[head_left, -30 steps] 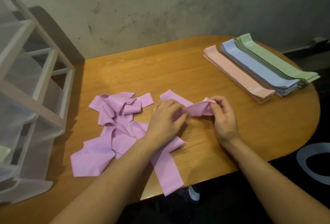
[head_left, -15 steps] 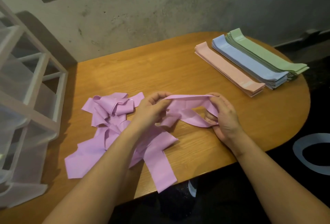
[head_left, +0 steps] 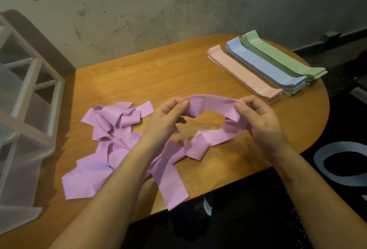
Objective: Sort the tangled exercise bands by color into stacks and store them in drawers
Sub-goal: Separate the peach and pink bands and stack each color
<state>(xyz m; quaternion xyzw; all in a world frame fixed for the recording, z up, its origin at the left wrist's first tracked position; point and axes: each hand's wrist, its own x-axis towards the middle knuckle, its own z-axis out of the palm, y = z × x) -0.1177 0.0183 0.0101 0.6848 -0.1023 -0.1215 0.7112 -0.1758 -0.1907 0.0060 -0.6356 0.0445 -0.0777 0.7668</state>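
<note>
at the left edge of the frame stands a white drawer unit (head_left: 25, 121) with translucent drawers. right of it, on the wooden table (head_left: 151, 70), lies a tangled pile of purple bands (head_left: 111, 145), spreading from left of centre toward the lower middle. above the pile's right part, the left hand (head_left: 164, 117) pinches one end of a lifted purple band (head_left: 210, 102), fingers curled round it. the band arches across the centre of the frame to the right hand (head_left: 258, 117), which grips its other end; its lower loop trails onto the table. in the upper right lie three flat stacks side by side: pink stack (head_left: 244, 73), blue stack (head_left: 264, 66), green stack (head_left: 282, 58).
</note>
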